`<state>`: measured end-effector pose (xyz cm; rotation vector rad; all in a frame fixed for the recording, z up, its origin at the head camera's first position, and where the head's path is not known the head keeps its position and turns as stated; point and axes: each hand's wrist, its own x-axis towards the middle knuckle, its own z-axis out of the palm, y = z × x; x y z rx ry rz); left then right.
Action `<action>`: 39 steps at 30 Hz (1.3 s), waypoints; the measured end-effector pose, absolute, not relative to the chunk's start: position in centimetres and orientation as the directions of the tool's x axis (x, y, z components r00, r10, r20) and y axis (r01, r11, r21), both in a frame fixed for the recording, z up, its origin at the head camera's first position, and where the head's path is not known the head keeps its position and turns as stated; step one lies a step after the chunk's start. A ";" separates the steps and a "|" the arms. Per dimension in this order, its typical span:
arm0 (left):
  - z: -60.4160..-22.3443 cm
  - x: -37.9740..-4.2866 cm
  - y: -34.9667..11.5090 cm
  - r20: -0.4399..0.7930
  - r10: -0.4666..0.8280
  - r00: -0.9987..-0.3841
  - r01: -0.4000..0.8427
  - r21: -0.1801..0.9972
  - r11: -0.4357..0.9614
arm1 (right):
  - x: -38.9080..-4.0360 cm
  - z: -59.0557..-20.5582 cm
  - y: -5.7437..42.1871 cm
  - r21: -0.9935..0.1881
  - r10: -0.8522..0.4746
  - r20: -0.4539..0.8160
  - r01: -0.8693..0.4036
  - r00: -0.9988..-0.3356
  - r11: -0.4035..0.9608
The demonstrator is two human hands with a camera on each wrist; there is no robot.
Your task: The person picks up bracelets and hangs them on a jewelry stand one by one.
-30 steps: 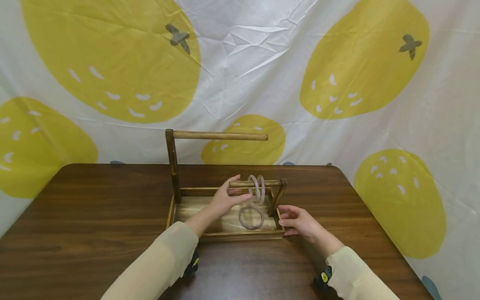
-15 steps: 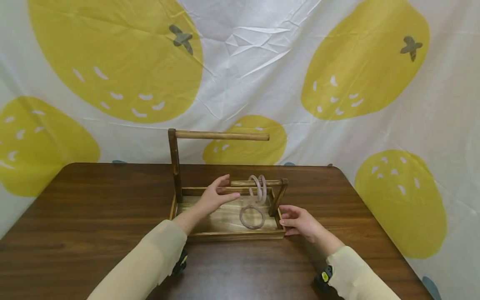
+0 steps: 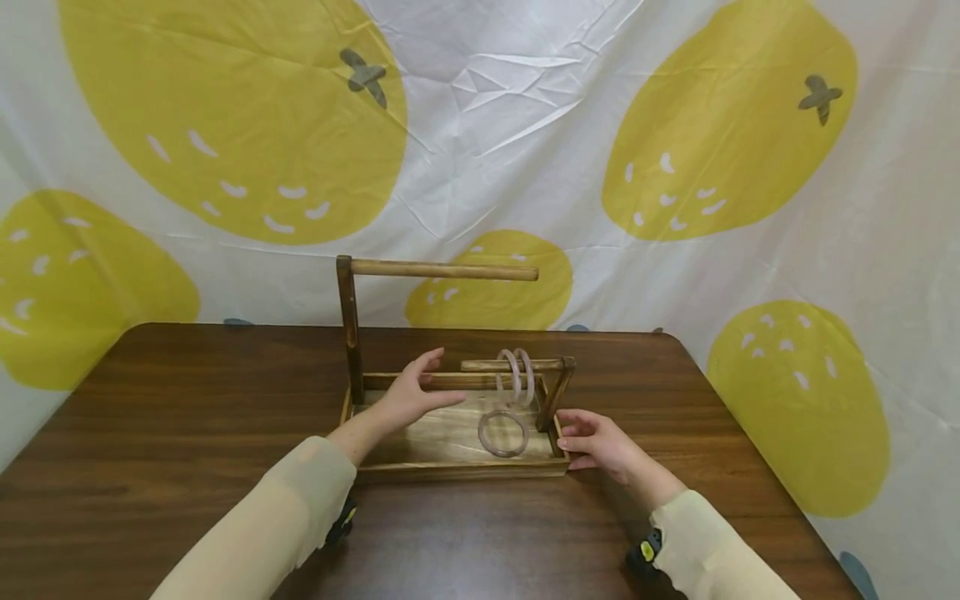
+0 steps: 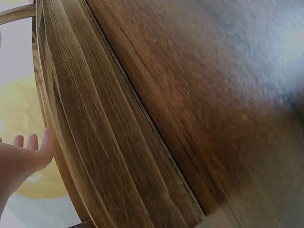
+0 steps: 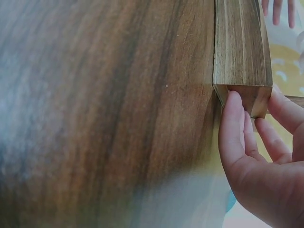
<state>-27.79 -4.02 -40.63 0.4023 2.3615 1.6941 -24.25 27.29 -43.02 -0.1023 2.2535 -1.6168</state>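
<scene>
A wooden jewelry stand has a tray base [image 3: 465,471], a high bar [image 3: 442,270] on the left post and a lower bar [image 3: 477,366] on the right post. Two pale translucent bangles [image 3: 530,379] hang on the lower bar. A third bangle [image 3: 504,455] is in the tray beneath them. My left hand [image 3: 405,400] hovers over the tray, left of the lower bar's free end, thumb and fingers spread and holding nothing. My right hand [image 3: 606,448] grips the tray's right end; in the right wrist view its fingers [image 5: 232,123] press the end wall and the thumb reaches the rim.
The stand rests on a dark brown wooden table [image 3: 187,417]. Behind the table hangs a white cloth [image 3: 510,150] printed with big yellow fruit. Each wrist wears a black device [image 3: 647,554].
My left hand has drawn back leftward from the bangles and the lower bar, its fingers still spread. The right hand and the bangles stay where they were.
</scene>
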 end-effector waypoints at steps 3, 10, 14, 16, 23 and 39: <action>-40.7 -27.7 -4.1 -0.010 0.353 -0.936 0.125 0.926 0.355 | -24.3 -43.0 27.3 -0.930 -0.267 -0.247 0.151 -0.932 0.335; -41.1 -27.5 -4.2 0.024 0.399 -0.917 0.255 0.804 0.537 | -24.3 -43.1 27.3 -0.929 -0.265 -0.245 0.147 -0.933 0.338; -41.3 -27.3 -4.1 0.036 0.419 -0.907 0.306 0.740 0.599 | -24.3 -43.1 27.3 -0.927 -0.262 -0.244 0.146 -0.934 0.344; -41.4 -27.2 -4.0 0.034 0.425 -0.905 0.325 0.700 0.636 | -24.3 -43.1 27.3 -0.926 -0.260 -0.246 0.147 -0.934 0.348; -41.7 -26.8 -3.6 0.036 0.459 -0.888 0.384 0.609 0.694 | -24.2 -43.0 27.3 -0.925 -0.268 -0.250 0.148 -0.930 0.349; -42.7 -27.0 -1.8 0.043 0.513 -0.857 0.448 0.554 0.702 | -24.3 -43.1 27.4 -0.928 -0.269 -0.248 0.149 -0.931 0.341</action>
